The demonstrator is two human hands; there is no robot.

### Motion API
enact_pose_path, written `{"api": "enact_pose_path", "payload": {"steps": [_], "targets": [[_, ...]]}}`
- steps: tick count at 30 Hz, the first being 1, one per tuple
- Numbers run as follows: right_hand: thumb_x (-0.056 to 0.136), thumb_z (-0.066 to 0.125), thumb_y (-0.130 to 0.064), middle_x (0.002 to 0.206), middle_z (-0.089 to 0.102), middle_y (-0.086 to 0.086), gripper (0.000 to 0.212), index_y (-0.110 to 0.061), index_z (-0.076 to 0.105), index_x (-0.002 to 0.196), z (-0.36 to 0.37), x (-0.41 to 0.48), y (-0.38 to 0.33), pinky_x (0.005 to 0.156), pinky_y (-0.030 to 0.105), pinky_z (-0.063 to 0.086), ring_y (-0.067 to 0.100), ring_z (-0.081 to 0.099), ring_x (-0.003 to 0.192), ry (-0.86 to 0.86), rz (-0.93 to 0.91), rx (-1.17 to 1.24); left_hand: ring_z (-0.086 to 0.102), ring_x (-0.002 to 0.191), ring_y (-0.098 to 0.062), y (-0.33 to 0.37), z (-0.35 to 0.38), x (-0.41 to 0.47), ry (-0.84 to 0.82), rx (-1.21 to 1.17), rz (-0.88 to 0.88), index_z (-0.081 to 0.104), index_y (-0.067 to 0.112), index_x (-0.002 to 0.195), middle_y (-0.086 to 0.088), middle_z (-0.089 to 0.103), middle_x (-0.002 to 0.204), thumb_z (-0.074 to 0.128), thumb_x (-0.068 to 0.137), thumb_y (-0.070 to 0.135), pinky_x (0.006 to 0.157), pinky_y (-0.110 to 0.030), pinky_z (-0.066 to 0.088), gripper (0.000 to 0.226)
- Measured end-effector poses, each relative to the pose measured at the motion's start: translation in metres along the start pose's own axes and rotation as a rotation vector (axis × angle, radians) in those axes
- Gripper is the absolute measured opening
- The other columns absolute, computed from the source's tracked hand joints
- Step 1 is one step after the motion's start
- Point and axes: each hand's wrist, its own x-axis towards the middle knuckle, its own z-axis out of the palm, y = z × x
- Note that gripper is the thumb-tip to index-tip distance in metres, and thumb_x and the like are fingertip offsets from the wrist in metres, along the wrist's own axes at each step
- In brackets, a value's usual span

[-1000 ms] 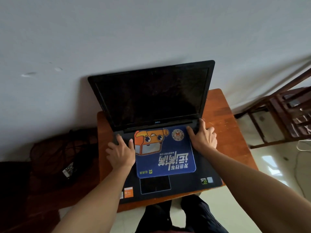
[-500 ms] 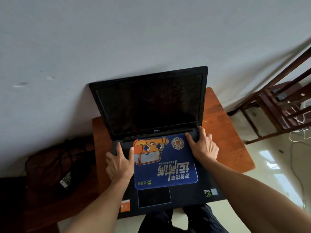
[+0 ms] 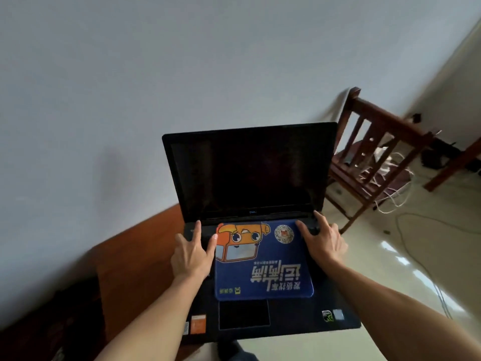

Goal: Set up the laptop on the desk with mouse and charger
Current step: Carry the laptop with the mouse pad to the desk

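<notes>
Laptop, black, opened, its screen dark (image 3: pixel 250 173), sits on the reddish-brown wooden bench (image 3: pixel 135 261), long axis running left to right. On its keyboard lies a blue rectangular mouse pad with an orange cartoon (image 3: pixel 263 267), squarely between the left hand (image 3: pixel 191 254) and right hand (image 3: pixel 325 243), equally near both. The fingers (image 3: pixel 197 227) of each lie spread flat, gripping nothing. No mouse or charger shows; the bench's right side is hidden.
</notes>
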Motion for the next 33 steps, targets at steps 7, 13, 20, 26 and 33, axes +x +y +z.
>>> {"api": "enact_pose_path", "payload": {"steps": [7,13,20,26,33], "targets": [[0.069,0.043,-0.087,0.115,0.056,0.011,0.085,-0.043,0.035,0.142,-0.103,0.011,0.123,0.069,0.033,0.04,0.035,0.063,0.095,0.157,0.098,0.081,0.063,0.085,-0.031,0.149,-0.017,-0.049,0.048,0.017,0.243,0.009,0.041,0.148,-0.019,0.043,0.118,0.011,0.082,0.076,0.056,-0.029,0.049,0.075],[0.074,0.05,-0.08,0.119,0.057,0.013,0.081,-0.039,0.039,0.142,-0.183,0.025,0.238,0.076,0.037,0.046,0.036,0.063,0.1,0.256,0.266,0.107,0.062,0.098,-0.037,0.288,-0.014,-0.096,0.003,-0.025,0.478,0.011,0.037,0.15,-0.02,0.038,0.13,0.02,0.083,0.077,0.065,-0.033,0.048,0.079],[0.071,0.05,-0.083,0.116,0.058,0.011,0.082,-0.04,0.04,0.14,-0.234,0.063,0.34,0.08,0.038,0.048,0.034,0.064,0.1,0.314,0.447,0.115,0.06,0.102,-0.039,0.433,0.02,-0.103,-0.061,-0.052,0.648,0.016,0.036,0.149,-0.016,0.041,0.129,0.025,0.079,0.081,0.08,-0.041,0.051,0.083],[0.067,0.045,-0.087,0.11,0.061,0.01,0.087,-0.041,0.041,0.14,-0.269,0.141,0.427,0.074,0.035,0.048,0.032,0.065,0.095,0.399,0.614,0.128,0.058,0.108,-0.037,0.594,0.06,-0.085,-0.154,-0.008,0.806,0.017,0.037,0.149,-0.017,0.04,0.132,0.023,0.076,0.084,0.082,-0.04,0.05,0.087],[0.066,0.048,-0.087,0.107,0.059,0.009,0.087,-0.041,0.042,0.14,-0.327,0.211,0.497,0.079,0.036,0.05,0.033,0.064,0.097,0.481,0.79,0.2,0.061,0.104,-0.041,0.766,0.06,-0.078,-0.158,0.079,1.02,0.018,0.035,0.149,-0.023,0.039,0.135,0.025,0.08,0.08,0.08,-0.041,0.05,0.082]]}}
